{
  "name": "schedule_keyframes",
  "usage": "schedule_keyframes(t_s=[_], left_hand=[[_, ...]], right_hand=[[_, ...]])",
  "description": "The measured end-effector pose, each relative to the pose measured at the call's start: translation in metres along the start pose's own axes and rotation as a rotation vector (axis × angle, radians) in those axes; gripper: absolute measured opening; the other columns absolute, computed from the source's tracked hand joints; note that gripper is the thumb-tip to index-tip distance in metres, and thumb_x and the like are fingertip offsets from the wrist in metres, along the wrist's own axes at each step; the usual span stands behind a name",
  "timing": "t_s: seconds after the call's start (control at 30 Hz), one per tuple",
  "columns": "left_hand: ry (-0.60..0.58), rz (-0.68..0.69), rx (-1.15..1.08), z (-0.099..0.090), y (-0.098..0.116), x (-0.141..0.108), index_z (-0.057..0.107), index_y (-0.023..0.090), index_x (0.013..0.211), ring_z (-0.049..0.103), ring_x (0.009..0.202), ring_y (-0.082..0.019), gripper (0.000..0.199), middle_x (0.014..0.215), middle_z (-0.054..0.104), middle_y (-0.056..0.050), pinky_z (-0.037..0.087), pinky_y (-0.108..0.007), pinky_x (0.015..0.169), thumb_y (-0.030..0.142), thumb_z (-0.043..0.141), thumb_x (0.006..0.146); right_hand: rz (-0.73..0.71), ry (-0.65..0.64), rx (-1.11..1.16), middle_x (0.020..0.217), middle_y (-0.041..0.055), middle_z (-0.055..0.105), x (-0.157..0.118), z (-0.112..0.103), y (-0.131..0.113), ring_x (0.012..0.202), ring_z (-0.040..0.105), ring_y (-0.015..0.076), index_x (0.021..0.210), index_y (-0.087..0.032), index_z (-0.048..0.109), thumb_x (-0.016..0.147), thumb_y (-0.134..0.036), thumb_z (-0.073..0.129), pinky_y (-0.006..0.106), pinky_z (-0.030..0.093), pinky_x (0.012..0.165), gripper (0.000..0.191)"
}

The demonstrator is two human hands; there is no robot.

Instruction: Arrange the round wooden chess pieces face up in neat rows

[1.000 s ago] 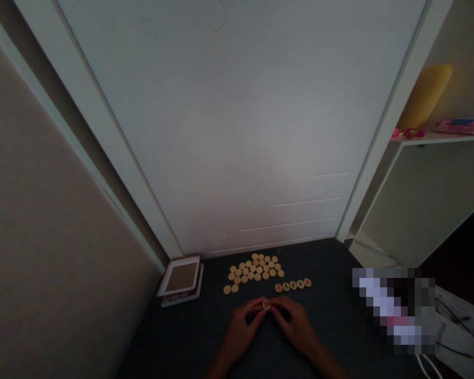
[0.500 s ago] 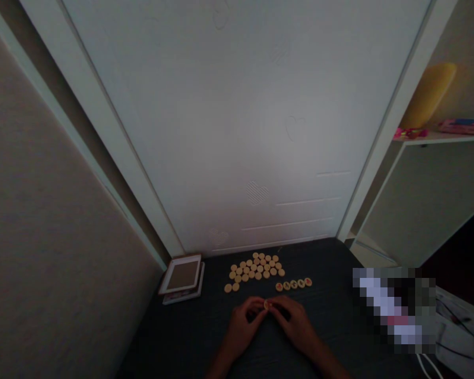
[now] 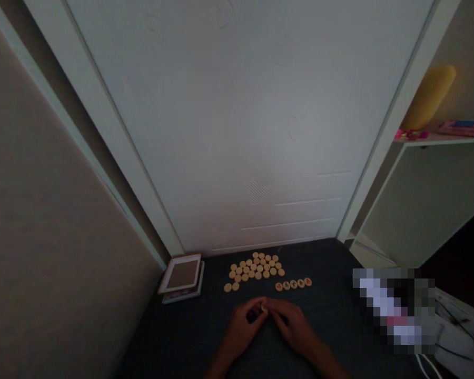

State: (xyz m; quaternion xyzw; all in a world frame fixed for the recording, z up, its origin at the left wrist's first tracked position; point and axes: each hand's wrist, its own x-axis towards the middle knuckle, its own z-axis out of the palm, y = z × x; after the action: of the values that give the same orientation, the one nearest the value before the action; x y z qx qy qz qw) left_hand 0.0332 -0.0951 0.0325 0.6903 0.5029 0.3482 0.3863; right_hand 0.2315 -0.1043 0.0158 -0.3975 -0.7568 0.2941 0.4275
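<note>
A small round wooden xiangqi piece (image 3: 264, 307) is pinched between my two hands, partly covered by the fingers. My left hand (image 3: 246, 318) holds it from the left with thumb and fingertips. On the other side, my right hand (image 3: 290, 318) has its fingers closed against the same piece. Beyond the hands, a short row of xiangqi pieces (image 3: 294, 284) lies with red and dark characters facing up. Farther back spreads a cluster of blank-side-up pieces (image 3: 252, 274), with two blank pieces (image 3: 228, 288) at its front left.
The dark table (image 3: 197, 337) meets a white panel (image 3: 256, 131) at its back edge. An open box (image 3: 184, 276) with a white rim stands at the left. Toward the right lie a pixelated object (image 3: 391, 310) and white cables (image 3: 428, 366). A shelf (image 3: 442, 139) holds colourful items.
The held piece has turned and shifted slightly left between the fingertips. My right fingers now reach farther over it. The pieces on the table have stayed put.
</note>
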Motion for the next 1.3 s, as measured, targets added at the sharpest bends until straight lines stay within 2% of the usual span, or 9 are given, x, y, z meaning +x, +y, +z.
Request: schedule_keyframes(t_s=[0.23, 0.47, 0.77, 0.97, 1.3], left_hand=[[0.026, 0.012, -0.026, -0.0018, 0.005, -0.0003, 0.073, 0.026, 0.118, 0.069, 0.08, -0.022, 0.036, 0.09, 0.079, -0.003, 0.054, -0.031, 0.078, 0.042, 0.068, 0.086], [0.058, -0.004, -0.068, -0.0024, 0.0002, 0.0011, 0.072, 0.024, 0.119, 0.068, 0.079, -0.021, 0.037, 0.089, 0.078, -0.003, 0.053, -0.03, 0.075, 0.043, 0.066, 0.088], [0.047, -0.044, -0.122, -0.0035, -0.0011, 0.0023, 0.071, 0.022, 0.123, 0.071, 0.083, -0.022, 0.043, 0.096, 0.08, -0.005, 0.055, -0.03, 0.078, 0.046, 0.066, 0.088], [0.025, -0.038, -0.121, -0.0029, -0.0027, 0.0027, 0.07, 0.024, 0.124, 0.072, 0.087, -0.022, 0.043, 0.098, 0.081, -0.005, 0.055, -0.03, 0.08, 0.045, 0.068, 0.087], [-0.015, -0.02, -0.043, -0.0011, 0.0, 0.0001, 0.071, 0.026, 0.123, 0.072, 0.088, -0.022, 0.04, 0.1, 0.08, -0.004, 0.055, -0.03, 0.084, 0.042, 0.066, 0.088]], right_hand=[[0.015, -0.014, -0.031, 0.122, 0.0064, 0.072, 0.0004, -0.0026, -0.0034, 0.114, 0.067, 0.023, 0.123, -0.028, 0.069, 0.097, -0.021, 0.05, 0.041, 0.053, 0.103, 0.033], [0.005, -0.016, -0.025, 0.124, 0.0056, 0.071, 0.0002, -0.0041, -0.0056, 0.115, 0.067, 0.022, 0.126, -0.029, 0.067, 0.095, -0.016, 0.049, 0.04, 0.052, 0.103, 0.038], [-0.017, -0.023, -0.042, 0.125, 0.0058, 0.07, -0.0009, -0.0037, -0.001, 0.115, 0.065, 0.0214, 0.131, -0.029, 0.064, 0.091, -0.01, 0.049, 0.04, 0.052, 0.103, 0.047], [-0.005, -0.07, -0.075, 0.128, 0.005, 0.065, -0.0009, -0.0065, -0.006, 0.119, 0.061, 0.0205, 0.127, -0.031, 0.066, 0.089, -0.007, 0.049, 0.038, 0.05, 0.104, 0.048], [-0.029, -0.048, -0.113, 0.123, 0.0061, 0.062, -0.0023, -0.004, -0.0048, 0.114, 0.062, 0.0199, 0.13, -0.032, 0.064, 0.086, -0.004, 0.05, 0.035, 0.052, 0.101, 0.054]])
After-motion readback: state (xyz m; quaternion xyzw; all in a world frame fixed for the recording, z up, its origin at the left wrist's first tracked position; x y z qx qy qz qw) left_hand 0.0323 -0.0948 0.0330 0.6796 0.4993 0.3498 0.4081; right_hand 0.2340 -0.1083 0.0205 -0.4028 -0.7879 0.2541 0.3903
